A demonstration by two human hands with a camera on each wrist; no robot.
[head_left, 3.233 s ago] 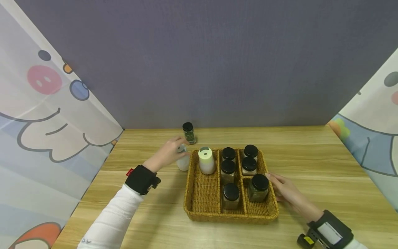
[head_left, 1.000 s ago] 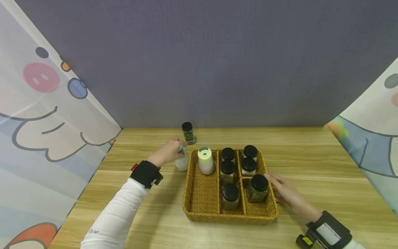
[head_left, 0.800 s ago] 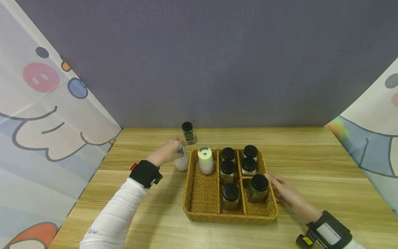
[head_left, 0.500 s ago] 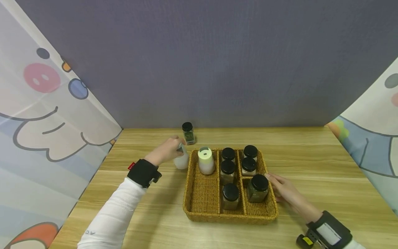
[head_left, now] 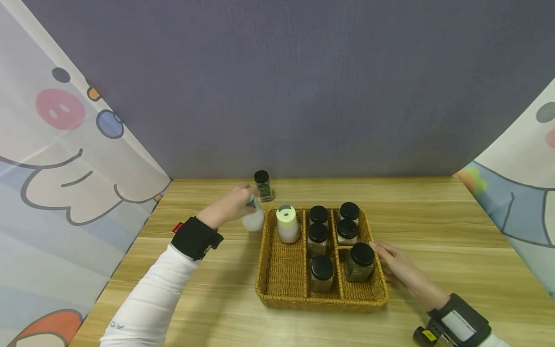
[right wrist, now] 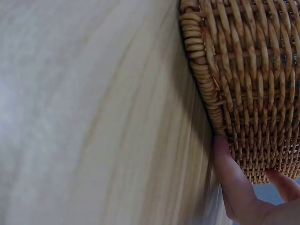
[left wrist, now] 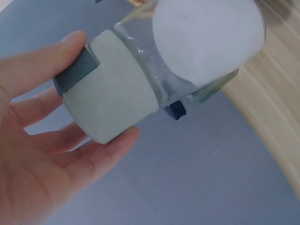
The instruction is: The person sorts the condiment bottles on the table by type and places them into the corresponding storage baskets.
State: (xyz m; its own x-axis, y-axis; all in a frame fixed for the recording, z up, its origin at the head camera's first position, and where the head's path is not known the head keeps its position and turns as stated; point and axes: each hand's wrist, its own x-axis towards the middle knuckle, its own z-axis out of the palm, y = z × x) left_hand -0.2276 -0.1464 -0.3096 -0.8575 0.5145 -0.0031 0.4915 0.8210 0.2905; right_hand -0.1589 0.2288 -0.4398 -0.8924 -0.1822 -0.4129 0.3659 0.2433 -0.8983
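My left hand (head_left: 231, 205) grips a glass shaker (head_left: 253, 219) by its cap, just left of the wicker basket (head_left: 284, 304). In the left wrist view the shaker's pale cap (left wrist: 112, 93) has a dark grey tab under the thumb, and white contents show through the glass. At the basket's right side is my right hand (head_left: 401, 270), with one fingertip at the rim. The right wrist view has fairly straight fingers (right wrist: 232, 180) touching the outer woven wall. A similar shaker with a yellow-green cap (head_left: 286, 215) stands in the basket's left compartment.
Several black-lidded jars stand in the middle and right compartments, among them a jar of dark green contents (head_left: 360, 265). Behind the left hand, a small black-lidded jar (head_left: 263, 188) stands on the wooden table (head_left: 433, 207). A grey panel (head_left: 303, 86) rises at the back.
My left hand's fingers have closed on the shaker's cap, and the shaker has moved slightly up and away in the head view, tilting a little. The right hand and basket hold still.
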